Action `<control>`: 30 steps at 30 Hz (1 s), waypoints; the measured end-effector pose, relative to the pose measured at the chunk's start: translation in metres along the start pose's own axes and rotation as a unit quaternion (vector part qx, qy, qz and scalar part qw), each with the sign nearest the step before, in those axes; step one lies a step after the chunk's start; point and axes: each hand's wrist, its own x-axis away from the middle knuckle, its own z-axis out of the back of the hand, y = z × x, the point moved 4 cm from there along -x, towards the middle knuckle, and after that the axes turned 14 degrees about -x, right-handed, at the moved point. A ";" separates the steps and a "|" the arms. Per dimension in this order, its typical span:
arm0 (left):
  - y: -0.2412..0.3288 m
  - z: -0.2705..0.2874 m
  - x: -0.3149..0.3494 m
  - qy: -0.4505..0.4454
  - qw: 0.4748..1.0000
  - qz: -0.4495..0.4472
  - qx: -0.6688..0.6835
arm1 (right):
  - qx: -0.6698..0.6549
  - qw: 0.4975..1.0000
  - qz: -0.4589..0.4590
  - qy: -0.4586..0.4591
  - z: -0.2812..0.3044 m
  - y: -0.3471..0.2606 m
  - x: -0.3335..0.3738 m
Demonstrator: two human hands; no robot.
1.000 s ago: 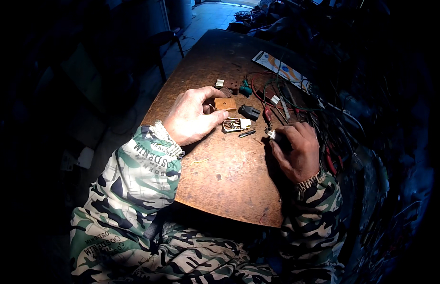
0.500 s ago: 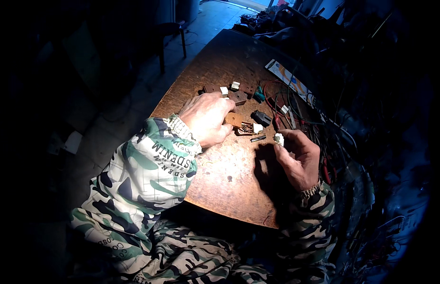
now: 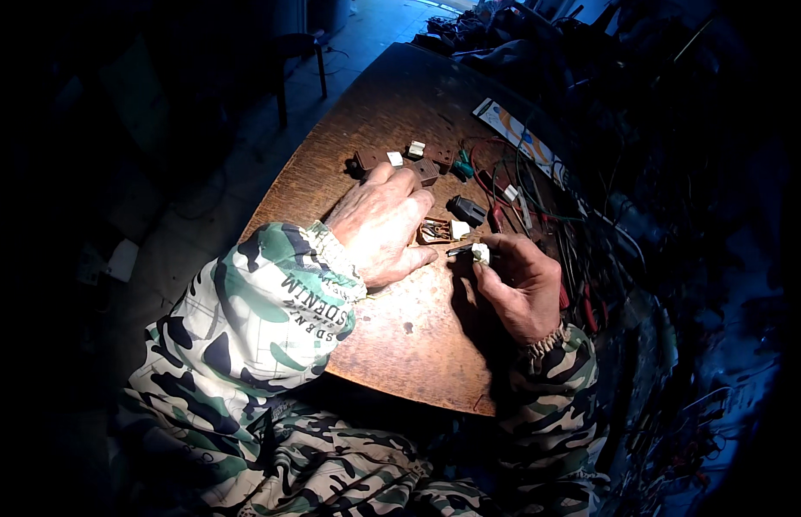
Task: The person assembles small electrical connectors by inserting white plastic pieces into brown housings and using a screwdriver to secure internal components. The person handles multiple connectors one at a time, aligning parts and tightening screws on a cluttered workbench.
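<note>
My left hand [image 3: 383, 228] rests palm down on the wooden table, its thumb spread from its bent fingers. Its underside is hidden. Touching or just beside it lies an open brown casing [image 3: 433, 231] with metal parts inside and a white block [image 3: 459, 229] at its right end. My right hand [image 3: 523, 280] pinches a small white block [image 3: 481, 253] between thumb and fingertips, just above the table. A thin dark rod [image 3: 458, 252] shows beside that block. Beyond the left fingers sit brown blocks [image 3: 425, 171] and small white pieces [image 3: 416, 149].
A black plug-like part [image 3: 466, 210] and a green clip [image 3: 462, 164] lie past the casing. Red and dark wires [image 3: 521, 177] tangle along the table's right side, near a printed white strip [image 3: 519, 138]. A dark stool [image 3: 299, 52] stands beyond the table's left edge.
My left hand has shifted towards the open casing, and the orange-brown cover beside it is now out of sight. My right hand has brought its white block closer to the casing and rod.
</note>
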 end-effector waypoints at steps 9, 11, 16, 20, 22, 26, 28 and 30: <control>0.003 0.002 -0.002 -0.011 1.000 -0.017 0.018 | 0.107 0.989 0.101 0.003 0.000 -0.006 -0.002; 0.004 0.000 -0.003 0.028 0.998 -0.041 0.038 | 0.140 0.985 0.097 0.009 0.001 -0.012 -0.001; 0.006 0.001 -0.003 0.052 0.995 -0.061 0.052 | 0.177 0.977 0.116 0.010 0.002 -0.016 -0.002; 0.007 0.002 -0.002 0.041 0.996 -0.057 0.052 | 0.179 0.975 0.128 0.009 0.002 -0.014 -0.001; 0.007 0.004 -0.001 0.042 0.996 -0.058 0.046 | 0.185 0.974 0.127 0.006 0.001 -0.015 -0.002; 0.007 0.003 -0.001 0.044 0.997 -0.061 0.028 | 0.191 0.972 0.134 -0.001 0.001 -0.015 -0.003; 0.005 -0.002 -0.001 0.037 0.997 -0.062 0.034 | 0.197 0.972 0.129 -0.002 0.002 -0.012 -0.002; 0.006 -0.002 -0.003 0.022 0.997 -0.057 0.047 | 0.199 0.973 0.117 -0.007 0.004 -0.014 -0.001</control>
